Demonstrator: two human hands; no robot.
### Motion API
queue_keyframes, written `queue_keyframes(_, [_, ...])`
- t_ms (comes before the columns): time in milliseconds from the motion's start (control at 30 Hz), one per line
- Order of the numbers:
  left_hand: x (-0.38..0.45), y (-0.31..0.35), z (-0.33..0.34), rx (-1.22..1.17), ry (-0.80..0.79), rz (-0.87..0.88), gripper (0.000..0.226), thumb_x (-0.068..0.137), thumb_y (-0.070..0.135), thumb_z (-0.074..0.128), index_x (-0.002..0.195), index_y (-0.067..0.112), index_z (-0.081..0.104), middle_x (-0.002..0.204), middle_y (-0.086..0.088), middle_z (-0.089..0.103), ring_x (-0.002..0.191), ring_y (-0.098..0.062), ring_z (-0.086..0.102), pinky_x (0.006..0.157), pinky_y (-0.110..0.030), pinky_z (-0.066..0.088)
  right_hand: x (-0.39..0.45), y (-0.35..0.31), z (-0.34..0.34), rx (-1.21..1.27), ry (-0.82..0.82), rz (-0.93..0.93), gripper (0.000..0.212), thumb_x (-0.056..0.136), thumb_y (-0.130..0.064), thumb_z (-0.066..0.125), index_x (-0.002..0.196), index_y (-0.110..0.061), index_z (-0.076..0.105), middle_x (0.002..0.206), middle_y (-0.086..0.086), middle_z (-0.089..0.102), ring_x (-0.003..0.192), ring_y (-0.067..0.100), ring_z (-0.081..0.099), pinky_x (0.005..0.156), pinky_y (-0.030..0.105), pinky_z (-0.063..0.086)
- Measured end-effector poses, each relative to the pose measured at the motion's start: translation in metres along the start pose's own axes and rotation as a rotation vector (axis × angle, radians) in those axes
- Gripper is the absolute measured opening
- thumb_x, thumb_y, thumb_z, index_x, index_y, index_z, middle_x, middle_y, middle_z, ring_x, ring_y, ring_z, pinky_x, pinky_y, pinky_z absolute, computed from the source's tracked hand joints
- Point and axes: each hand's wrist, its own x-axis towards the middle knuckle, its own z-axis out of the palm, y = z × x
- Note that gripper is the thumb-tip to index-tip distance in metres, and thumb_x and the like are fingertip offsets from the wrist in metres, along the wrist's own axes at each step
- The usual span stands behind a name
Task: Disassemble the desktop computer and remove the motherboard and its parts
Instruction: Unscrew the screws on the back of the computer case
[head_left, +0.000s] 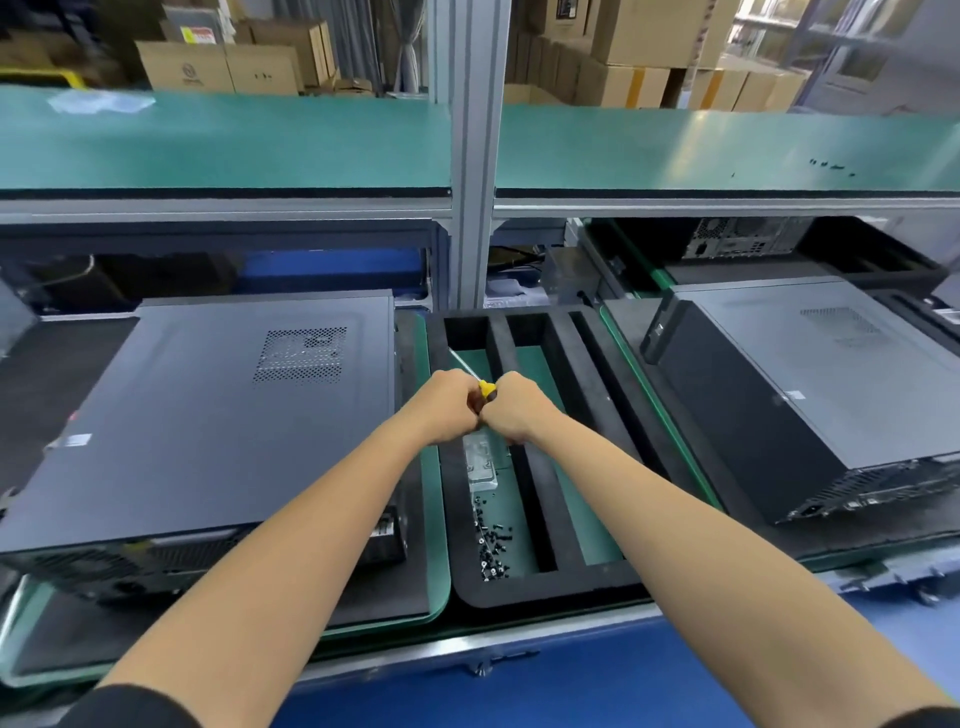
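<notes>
Head view: left hand (448, 401) and right hand (514, 408) together over black foam tray (545, 590), fingers of both clenched round screwdriver (482, 391), shaft pointing up-left. Closed desktop computer (208, 415) flat on desk, just left of tray. Loose black screws (491, 545) in tray's left slot

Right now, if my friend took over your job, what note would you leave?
Left hand and right hand both grip the screwdriver over the foam tray.
Loose screws lie in the tray's left slot.
The computer on the left lies with its side panel on; a second computer lies on the right.
Nothing opened yet. Left to do: open the case, remove motherboard and parts.
</notes>
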Motion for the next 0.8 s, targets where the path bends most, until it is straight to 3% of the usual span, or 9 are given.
queue_keyframes(200, [-0.042, -0.027, -0.033, -0.012, 0.079, 0.001, 0.009, 0.078, -0.004, 0.057, 0.082, -0.004, 0.065, 0.085, -0.019, 0.067, 0.084, -0.034, 0.063, 0.073, -0.041, 0.053, -0.027, -0.05, 0.025, 0.036, 0.012, -0.038, 0.016, 0.082, -0.006, 0.051, 0.069, -0.011, 0.042, 0.068, 0.007, 0.05, 0.057, 0.022, 0.051, 0.051, 0.028, 0.043])
queue_keyframes(367, [-0.09, -0.058, -0.061, -0.038, 0.15, 0.057, 0.01, 0.082, 0.001, 0.061, 0.09, -0.002, 0.067, 0.091, -0.019, 0.068, 0.087, -0.034, 0.062, 0.075, -0.042, 0.053, -0.058, -0.099, 0.05, 0.004, 0.07, -0.044, 0.015, 0.084, -0.006, 0.048, 0.071, -0.011, 0.043, 0.071, 0.009, 0.052, 0.051, 0.019, 0.05, 0.038, 0.021, 0.034])
queue_keyframes(467, [-0.118, -0.076, -0.073, -0.065, 0.155, 0.102, 0.006, 0.085, 0.003, 0.064, 0.09, 0.003, 0.067, 0.094, -0.015, 0.069, 0.087, -0.029, 0.062, 0.075, -0.035, 0.05, -0.08, -0.117, 0.07, 0.049, 0.109, -0.033, 0.018, 0.083, -0.002, 0.046, 0.067, -0.009, 0.044, 0.063, 0.01, 0.052, 0.046, 0.023, 0.053, 0.035, 0.018, 0.034])
queue_keyframes(600, [-0.144, -0.095, -0.073, -0.066, 0.101, 0.135, 0.008, 0.084, 0.0, 0.062, 0.087, 0.007, 0.066, 0.092, -0.011, 0.067, 0.085, -0.024, 0.059, 0.073, -0.03, 0.045, -0.11, -0.124, 0.099, 0.078, 0.105, 0.015, 0.027, 0.086, -0.006, 0.053, 0.064, -0.011, 0.038, 0.061, 0.006, 0.044, 0.052, 0.024, 0.046, 0.042, 0.023, 0.032])
queue_keyframes(700, [-0.157, -0.099, -0.067, -0.145, 0.15, 0.097, 0.012, 0.088, 0.003, 0.057, 0.081, 0.004, 0.066, 0.083, -0.011, 0.067, 0.076, -0.022, 0.057, 0.066, -0.029, 0.043, -0.129, -0.121, 0.114, 0.189, 0.081, 0.016, 0.02, 0.087, -0.009, 0.053, 0.073, -0.01, 0.039, 0.066, 0.007, 0.042, 0.053, 0.023, 0.045, 0.05, 0.028, 0.038])
queue_keyframes(800, [-0.166, -0.097, -0.06, -0.363, 0.193, 0.0, 0.024, 0.093, 0.011, 0.056, 0.077, -0.002, 0.068, 0.074, -0.013, 0.069, 0.062, -0.019, 0.059, 0.063, -0.031, 0.052, -0.148, -0.113, 0.118, 0.202, 0.081, -0.017, 0.017, 0.094, -0.017, 0.05, 0.082, -0.01, 0.041, 0.068, 0.006, 0.046, 0.048, 0.023, 0.05, 0.046, 0.026, 0.039])
